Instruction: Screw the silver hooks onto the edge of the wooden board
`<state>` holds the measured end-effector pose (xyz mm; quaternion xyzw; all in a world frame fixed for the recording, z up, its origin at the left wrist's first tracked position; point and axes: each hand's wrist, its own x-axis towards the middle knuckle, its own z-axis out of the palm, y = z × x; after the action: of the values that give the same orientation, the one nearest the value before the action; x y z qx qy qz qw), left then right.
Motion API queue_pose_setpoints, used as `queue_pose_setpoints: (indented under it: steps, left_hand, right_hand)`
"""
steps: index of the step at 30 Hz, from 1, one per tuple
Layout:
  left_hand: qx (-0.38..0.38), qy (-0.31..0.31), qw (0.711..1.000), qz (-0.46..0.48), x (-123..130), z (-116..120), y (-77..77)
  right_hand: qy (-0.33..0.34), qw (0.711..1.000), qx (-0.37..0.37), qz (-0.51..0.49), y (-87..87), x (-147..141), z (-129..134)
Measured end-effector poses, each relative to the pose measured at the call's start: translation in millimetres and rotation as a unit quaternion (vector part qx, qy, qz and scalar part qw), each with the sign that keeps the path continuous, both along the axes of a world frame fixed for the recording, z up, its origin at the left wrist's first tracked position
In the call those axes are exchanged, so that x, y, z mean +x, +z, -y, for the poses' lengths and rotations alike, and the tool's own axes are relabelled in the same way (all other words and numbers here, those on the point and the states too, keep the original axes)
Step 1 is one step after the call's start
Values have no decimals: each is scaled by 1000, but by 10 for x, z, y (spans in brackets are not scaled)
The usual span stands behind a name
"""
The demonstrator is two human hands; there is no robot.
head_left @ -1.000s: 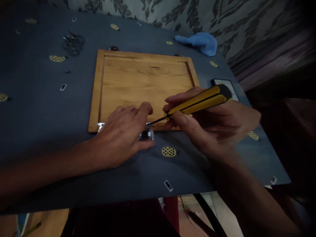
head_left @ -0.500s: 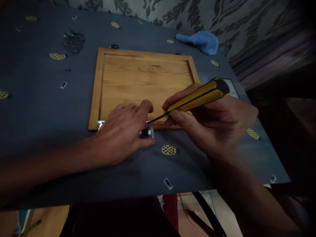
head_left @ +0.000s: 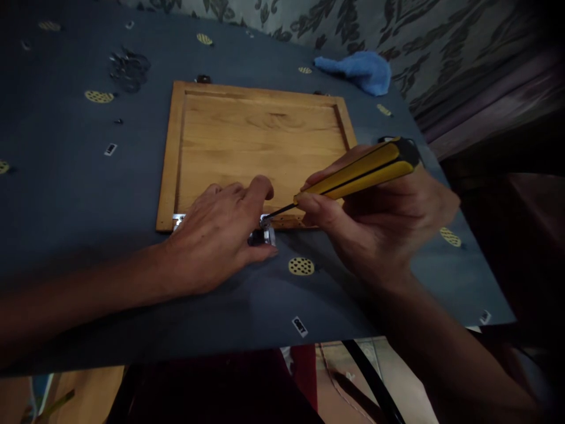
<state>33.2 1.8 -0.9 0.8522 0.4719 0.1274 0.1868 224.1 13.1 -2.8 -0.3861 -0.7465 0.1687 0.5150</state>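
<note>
A framed wooden panel lies flat on the dark table. My right hand grips a yellow and black screwdriver, whose tip meets a metal hinge on the panel's near edge. Across that edge, my left hand presses down beside the hinge, thumb and forefinger on either side of it and partly hiding it. Another shiny metal piece shows at the near left corner, partly under my left hand.
A blue cloth lies at the back right, near a patterned wall. Small metal parts are heaped at the back left, with a single small screw nearer. A dark flat object sits behind my right hand.
The screwdriver handle has turned a little in my right hand, and my right fingers have shifted slightly. The tip remains at the hinge. My left hand stays in place.
</note>
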Motion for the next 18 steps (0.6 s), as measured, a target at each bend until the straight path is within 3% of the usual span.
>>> queue_pose_setpoints:
  steps: [3,8,10,18]
  left_hand:
    - [2,-2,1000,3,1,-1,0]
    - [3,-12,1000,4,-10,-1,-3]
    - [9,-13,1000,11,-18,-1,-13]
    - [6,-3,1000,-3,-11,11,7]
  right_hand:
    - [27,999,-18,-12,75,-39,0]
    - [120,983,-127,-52,193,9,-9]
    - [147,979,-130,-50,214,50,-10]
    - [133,981,-126,-60,201,82,-28]
